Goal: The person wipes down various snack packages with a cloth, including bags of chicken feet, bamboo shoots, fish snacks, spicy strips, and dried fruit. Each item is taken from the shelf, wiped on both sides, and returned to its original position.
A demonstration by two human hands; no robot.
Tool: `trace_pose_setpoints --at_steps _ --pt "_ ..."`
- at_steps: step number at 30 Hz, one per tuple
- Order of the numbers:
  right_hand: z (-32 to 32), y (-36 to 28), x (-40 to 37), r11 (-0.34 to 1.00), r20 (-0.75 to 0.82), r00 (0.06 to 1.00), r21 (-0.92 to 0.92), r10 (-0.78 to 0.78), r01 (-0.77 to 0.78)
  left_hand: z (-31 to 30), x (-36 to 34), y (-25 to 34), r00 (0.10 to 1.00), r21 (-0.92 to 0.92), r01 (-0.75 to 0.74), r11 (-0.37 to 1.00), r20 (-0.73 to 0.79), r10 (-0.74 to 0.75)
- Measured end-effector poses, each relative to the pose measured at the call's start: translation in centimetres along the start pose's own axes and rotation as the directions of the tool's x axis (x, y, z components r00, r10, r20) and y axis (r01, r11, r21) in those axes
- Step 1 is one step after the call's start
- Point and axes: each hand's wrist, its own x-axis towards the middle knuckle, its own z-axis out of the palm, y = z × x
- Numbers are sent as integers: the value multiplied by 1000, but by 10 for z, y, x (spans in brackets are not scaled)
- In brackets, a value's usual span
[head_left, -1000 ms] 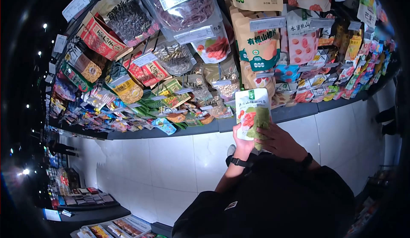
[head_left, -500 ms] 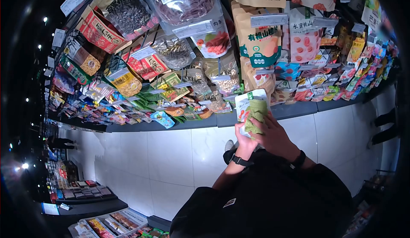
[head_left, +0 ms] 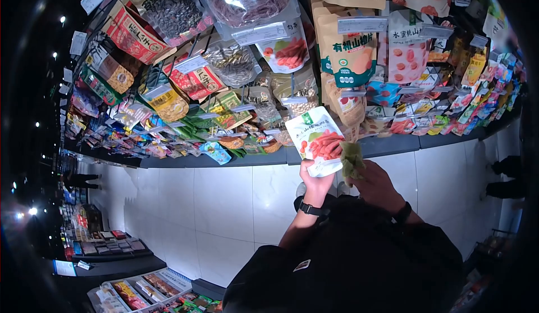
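Observation:
My left hand (head_left: 315, 179) grips the lower edge of a white snack pouch (head_left: 318, 139) printed with red strips and fruit. The pouch faces up, tilted to the left, in front of the rack. Just right of it, my right hand (head_left: 375, 181) is closed around a crumpled green cloth (head_left: 352, 161), whose upper end overlaps the pouch's right edge in this view. A similar white pouch (head_left: 285, 49) hangs on the rack beyond, beside kraft-coloured pouches (head_left: 349, 51) with green bases.
Hanging snack bags fill the curved rack, with price tags (head_left: 362, 25) jutting out. Its dark base edge (head_left: 247, 162) runs above the white tiled floor (head_left: 224, 206). At lower left stands a tray (head_left: 182, 282) of packets. A person's dark-clothed legs (head_left: 505, 179) show at far right.
My right hand has drawn the green cloth off the pouch's front toward the right. The pouch has shifted left and now shows its printed face.

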Motion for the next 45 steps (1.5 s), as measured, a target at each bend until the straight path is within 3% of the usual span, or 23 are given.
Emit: trace_pose_setpoints --at_steps 3,5,8,10,13,15,19,21,25,27,28,30,31,35,37,38,40,41,42,45 --pt "-3 0 -7 990 42 995 103 94 -98 2 3 0 995 72 -57 996 -72 62" --pt "-10 -5 -3 833 167 905 353 391 -425 -5 3 3 996 106 -9 994 -82 18" --pt "0 11 -8 849 105 895 287 433 -444 -13 2 4 998 99 70 993 -8 -70" --pt "0 15 -2 877 49 912 258 407 -405 5 0 -3 977 159 70 985 -210 -36" --pt "6 14 2 932 -6 950 195 313 -306 -13 7 -12 983 184 73 980 -181 -39" --pt "15 12 2 992 -7 992 0 128 -128 -14 11 -16 982 207 67 976 -187 -27" --pt "14 7 0 995 22 995 -12 97 -97 -11 16 -17 986 206 51 977 -168 -16" --pt "14 4 -2 995 53 995 -58 -81 84 -11 16 -19 985 226 65 972 -172 -26" --pt "0 18 -1 996 88 994 -58 -67 72 -6 11 -21 984 260 123 958 -160 -84" --pt "6 27 -13 994 -11 998 -91 64 -65 -5 9 -17 982 276 158 948 -144 -122" --pt "3 34 -19 994 -9 998 -88 62 -62 -3 6 -16 982 275 154 949 -145 -118" --pt "-3 47 -28 993 -89 990 55 111 -106 1 0 -17 991 402 116 908 -108 -79" --pt "-8 45 -30 991 -111 987 80 117 -109 6 1 -16 988 352 151 924 -93 -125" --pt "-18 43 -37 955 -163 962 241 218 -176 -7 6 -14 990 375 120 919 -111 -84" --pt "-24 41 -37 765 -189 794 464 577 -446 -5 8 -8 991 471 110 875 -119 -60" --pt "-25 39 -32 766 -192 792 460 580 -449 -5 8 -6 991 470 114 875 -117 -66" --pt "-24 29 -16 769 -121 833 472 541 -431 5 -1 -2 970 549 241 800 -128 -205" --pt "-14 34 -21 779 -57 853 442 519 -444 -2 -4 1 933 587 361 725 -220 -286" --pt "-4 37 -21 761 -30 843 449 536 -468 -1 -7 -1 921 608 368 704 -133 -367" --pt "4 48 -17 669 -67 794 583 604 -460 0 -14 4 830 654 466 596 -88 -551"
